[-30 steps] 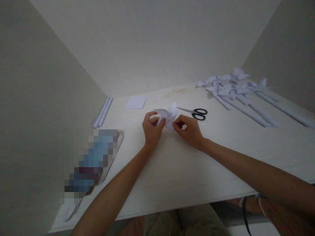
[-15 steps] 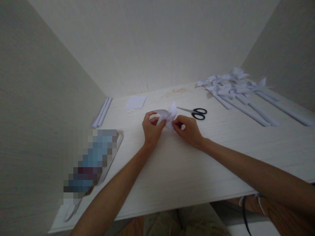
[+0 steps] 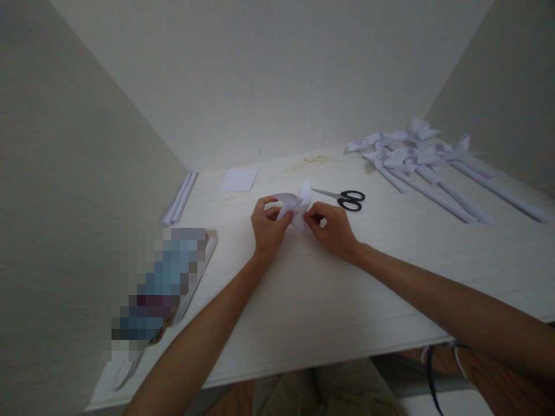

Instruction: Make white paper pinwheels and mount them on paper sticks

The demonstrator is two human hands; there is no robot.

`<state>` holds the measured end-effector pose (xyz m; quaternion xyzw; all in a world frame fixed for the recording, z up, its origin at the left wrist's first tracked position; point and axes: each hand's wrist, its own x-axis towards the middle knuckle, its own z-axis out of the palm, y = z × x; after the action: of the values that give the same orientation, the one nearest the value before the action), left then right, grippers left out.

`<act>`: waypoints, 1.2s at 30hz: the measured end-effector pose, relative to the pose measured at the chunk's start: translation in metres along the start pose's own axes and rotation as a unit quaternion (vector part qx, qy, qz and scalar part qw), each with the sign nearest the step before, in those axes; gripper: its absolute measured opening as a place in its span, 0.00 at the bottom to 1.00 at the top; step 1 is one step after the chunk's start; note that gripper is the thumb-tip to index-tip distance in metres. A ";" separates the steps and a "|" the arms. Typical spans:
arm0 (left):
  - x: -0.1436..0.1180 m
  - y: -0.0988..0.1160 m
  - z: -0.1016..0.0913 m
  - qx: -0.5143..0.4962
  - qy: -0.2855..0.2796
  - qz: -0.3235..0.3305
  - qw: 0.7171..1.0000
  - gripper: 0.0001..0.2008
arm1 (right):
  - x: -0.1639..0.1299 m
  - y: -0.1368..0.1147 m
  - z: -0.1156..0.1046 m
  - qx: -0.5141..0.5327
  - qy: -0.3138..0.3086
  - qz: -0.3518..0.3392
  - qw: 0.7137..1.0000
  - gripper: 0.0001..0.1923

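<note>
Nothing has moved: both hands (image 3: 299, 228) pinch folded paper (image 3: 297, 205), partly hiding it.

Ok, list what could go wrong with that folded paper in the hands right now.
1. The left hand and right hand pinch the folded paper from both sides; pulling apart might tear it.
2. The scissors lie just beyond the right hand; a careless reach could knock them.

My view: a pale table (image 3: 329, 300) boxed in by walls.
On it I see scissors (image 3: 344, 198), a paper square (image 3: 238, 179), rolled tubes (image 3: 180, 198) at left, pinwheels (image 3: 416, 159) at right.
</note>
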<state>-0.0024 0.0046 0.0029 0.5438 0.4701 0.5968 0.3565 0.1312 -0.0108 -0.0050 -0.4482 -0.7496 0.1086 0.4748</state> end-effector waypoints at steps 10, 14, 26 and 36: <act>0.000 -0.001 0.001 0.004 -0.011 -0.008 1.000 0.16 | 0.000 -0.002 -0.001 -0.028 0.023 0.013 0.999 0.06; 0.000 0.000 0.001 0.012 -0.011 -0.018 1.000 0.16 | -0.001 -0.003 0.000 -0.025 0.006 -0.004 1.000 0.06; 0.000 0.000 0.003 0.008 -0.008 -0.055 0.998 0.15 | -0.004 -0.002 0.004 -0.064 -0.014 -0.049 0.997 0.08; 0.000 0.000 0.001 0.022 -0.012 -0.032 0.999 0.15 | -0.001 -0.002 0.002 -0.038 -0.021 -0.023 0.999 0.03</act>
<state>-0.0011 0.0048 0.0025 0.5436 0.4956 0.5679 0.3693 0.1285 -0.0122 -0.0052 -0.4460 -0.7729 0.0787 0.4444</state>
